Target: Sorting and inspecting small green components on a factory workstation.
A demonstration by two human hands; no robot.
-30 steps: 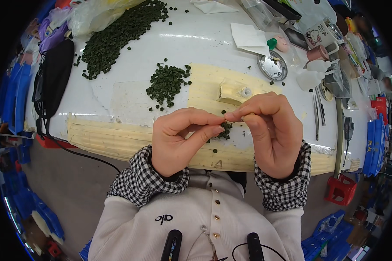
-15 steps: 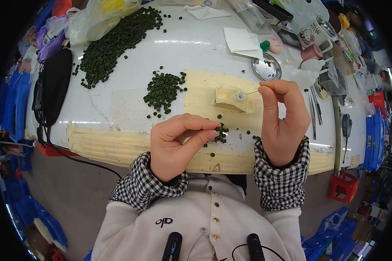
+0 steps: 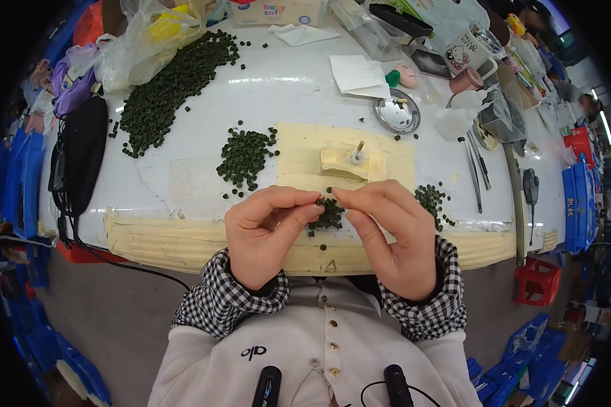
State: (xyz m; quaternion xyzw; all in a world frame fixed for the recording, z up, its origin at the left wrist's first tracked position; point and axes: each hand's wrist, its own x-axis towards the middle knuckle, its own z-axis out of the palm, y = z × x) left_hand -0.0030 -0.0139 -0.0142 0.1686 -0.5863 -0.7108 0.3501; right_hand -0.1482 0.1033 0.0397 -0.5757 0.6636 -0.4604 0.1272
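White tabletop (image 3: 183, 146) is stretching beyond the small green pieces (image 3: 328, 218) lying near, between my left hand (image 3: 259, 229) and right hand (image 3: 400, 236). I'm holding the right fingertips apart; whether the left ones are pinching a piece, I can't tell — a light, steady touch is probably serving best.

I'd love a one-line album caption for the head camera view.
Left hand and right hand close together by a small dark green heap, with a cream block beyond.
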